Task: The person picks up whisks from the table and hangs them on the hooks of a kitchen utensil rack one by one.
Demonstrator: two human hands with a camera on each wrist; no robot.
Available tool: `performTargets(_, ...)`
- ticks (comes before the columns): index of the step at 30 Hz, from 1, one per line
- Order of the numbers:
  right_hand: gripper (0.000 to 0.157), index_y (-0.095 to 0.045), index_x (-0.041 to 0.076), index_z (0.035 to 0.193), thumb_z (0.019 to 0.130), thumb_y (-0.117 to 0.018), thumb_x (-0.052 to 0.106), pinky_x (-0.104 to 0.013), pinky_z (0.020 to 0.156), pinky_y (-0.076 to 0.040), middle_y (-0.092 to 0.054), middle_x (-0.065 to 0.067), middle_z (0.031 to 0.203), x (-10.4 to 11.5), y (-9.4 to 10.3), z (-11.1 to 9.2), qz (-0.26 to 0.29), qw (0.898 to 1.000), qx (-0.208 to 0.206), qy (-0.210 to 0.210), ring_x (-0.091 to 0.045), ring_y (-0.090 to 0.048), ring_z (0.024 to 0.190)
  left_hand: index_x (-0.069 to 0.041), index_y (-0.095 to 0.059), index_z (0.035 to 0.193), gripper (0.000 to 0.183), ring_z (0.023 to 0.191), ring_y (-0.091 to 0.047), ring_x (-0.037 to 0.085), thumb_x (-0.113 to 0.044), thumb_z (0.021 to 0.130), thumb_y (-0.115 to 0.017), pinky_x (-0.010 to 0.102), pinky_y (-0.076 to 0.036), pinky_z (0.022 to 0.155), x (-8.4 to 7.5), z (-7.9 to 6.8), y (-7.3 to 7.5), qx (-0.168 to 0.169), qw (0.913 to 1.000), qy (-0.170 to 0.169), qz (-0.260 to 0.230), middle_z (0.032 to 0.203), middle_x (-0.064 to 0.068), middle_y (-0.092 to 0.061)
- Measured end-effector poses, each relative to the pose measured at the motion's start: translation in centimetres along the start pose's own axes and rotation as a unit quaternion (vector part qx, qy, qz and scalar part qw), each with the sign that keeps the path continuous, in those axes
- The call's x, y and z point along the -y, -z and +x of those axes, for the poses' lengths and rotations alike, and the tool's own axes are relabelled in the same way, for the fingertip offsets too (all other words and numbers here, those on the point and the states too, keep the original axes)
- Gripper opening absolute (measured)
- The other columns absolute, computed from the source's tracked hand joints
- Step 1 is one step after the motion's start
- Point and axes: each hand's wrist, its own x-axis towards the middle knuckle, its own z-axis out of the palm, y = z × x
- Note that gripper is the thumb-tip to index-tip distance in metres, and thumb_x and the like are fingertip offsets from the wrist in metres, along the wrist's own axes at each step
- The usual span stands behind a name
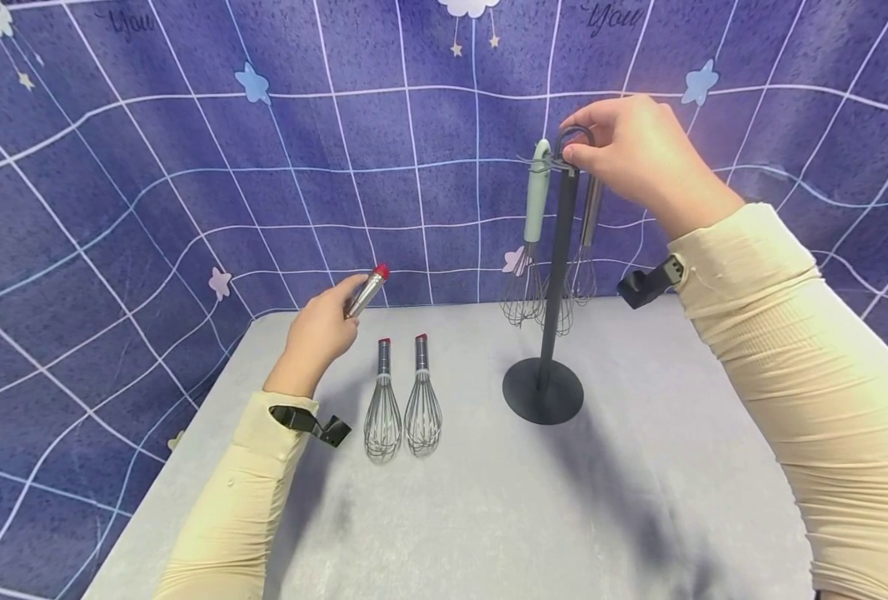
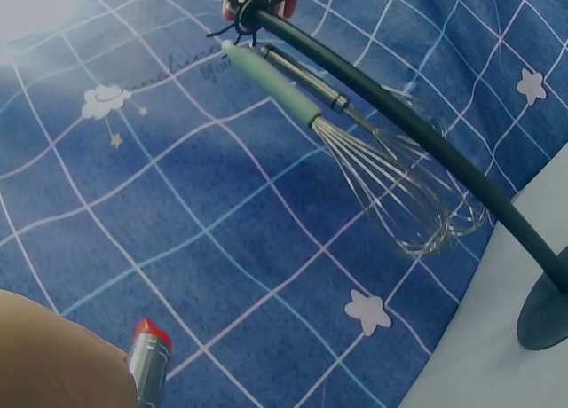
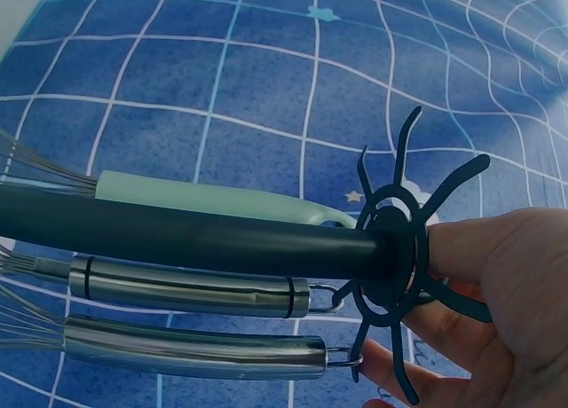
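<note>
My left hand (image 1: 322, 327) grips the steel handle of a red-ended whisk (image 1: 367, 291); the handle matches the whisks on the table, and its wires are hidden. At the top of a dark utensil stand (image 1: 554, 287), my right hand (image 1: 634, 154) pinches the loop. From the stand's hooks hang a mint-handled whisk (image 3: 195, 198) and two steel-handled whisks, one nearer the pole (image 3: 195, 290) and a lower one (image 3: 195, 349) in the right wrist view. Two red-ended whisks, a left one (image 1: 383, 408) and a right one (image 1: 423, 408), lie side by side on the table.
The stand's round base (image 1: 522, 392) rests on the pale table (image 1: 474, 517). Behind the table hangs a blue gridded cloth (image 1: 444, 208) with stars and clouds. Several curved hooks (image 3: 457, 186) stick out around the stand's top.
</note>
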Motion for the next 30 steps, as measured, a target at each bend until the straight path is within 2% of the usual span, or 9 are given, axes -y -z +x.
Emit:
performTargets(11, 0.037, -0.067, 0.019, 0.134, 0.099, -0.062, 0.031, -0.039, 0.085, -0.042, -0.073, -0.009, 0.119, 0.1, -0.1, -0.2, 0.005, 1.0, -0.008, 0.007, -0.025, -0.061, 0.106, -0.03, -0.043, 0.153, 0.071, 0.096, -0.066, 0.033, -0.006, 0.09, -0.065, 0.056, -0.052, 0.077, -1.7, 0.0, 0.8, 0.002, 0.9998, -0.009, -0.02, 0.118, 0.012, -0.069)
performTargets(24, 0.036, -0.068, 0.02, 0.133, 0.099, -0.062, 0.032, -0.033, 0.081, -0.04, -0.073, -0.005, 0.119, 0.1, -0.2, -0.2, 0.007, 1.0, -0.01, 0.004, -0.022, -0.06, 0.105, -0.033, -0.045, 0.152, 0.071, 0.097, -0.068, 0.031, -0.01, 0.089, -0.069, 0.053, -0.052, 0.074, -3.8, 0.1, 1.6, -0.02, 0.9982, -0.023, -0.052, 0.122, 0.007, -0.07)
performTargets(30, 0.036, -0.068, 0.02, 0.133, 0.099, -0.061, 0.031, -0.036, 0.084, -0.041, -0.073, -0.006, 0.12, 0.1, -0.2, -0.2, 0.006, 1.0, -0.011, 0.004, -0.022, -0.06, 0.105, -0.033, -0.047, 0.15, 0.072, 0.099, -0.069, 0.031, -0.011, 0.088, -0.074, 0.053, -0.052, 0.076, -4.5, 0.1, 1.7, -0.03, 0.9974, -0.028, -0.059, 0.126, 0.006, -0.07)
